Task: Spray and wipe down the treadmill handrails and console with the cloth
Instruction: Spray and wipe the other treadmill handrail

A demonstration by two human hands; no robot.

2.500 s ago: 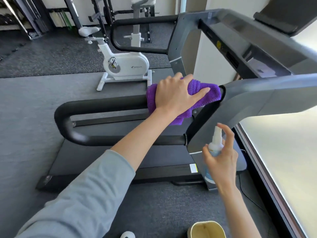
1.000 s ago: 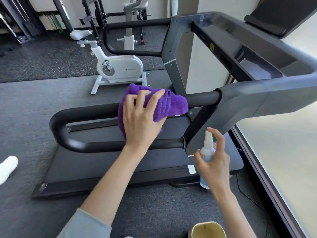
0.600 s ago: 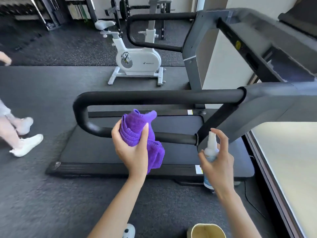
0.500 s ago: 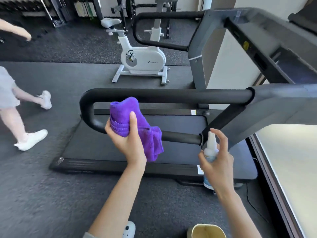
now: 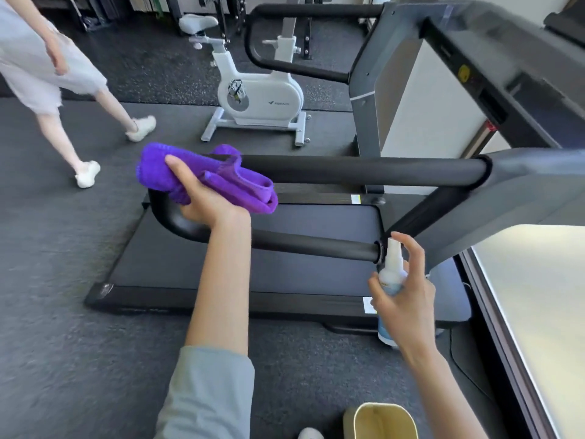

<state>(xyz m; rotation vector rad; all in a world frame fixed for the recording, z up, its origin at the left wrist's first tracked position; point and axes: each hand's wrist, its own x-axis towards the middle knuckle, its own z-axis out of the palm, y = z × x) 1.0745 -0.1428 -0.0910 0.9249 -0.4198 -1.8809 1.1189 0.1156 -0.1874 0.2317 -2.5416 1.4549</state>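
My left hand grips a bunched purple cloth and presses it over the curved left end of the near black handrail. The rail loops down into a lower bar that runs back to the grey upright. My right hand holds a small white and blue spray bottle upright, with the index finger arched over its nozzle, just below the lower bar's right end. The grey console rises at the upper right. The far handrail shows behind it.
A person in light clothes and white shoes walks across the floor at the left. A white exercise bike stands beyond the treadmill deck. A pale yellow bin sits by my feet. A bright window ledge lies to the right.
My left hand slid the cloth leftward along the top rail, dropped briefly toward the lower bar, then rose onto the rail's curved end. A person walked in from the left. My right hand stayed put.
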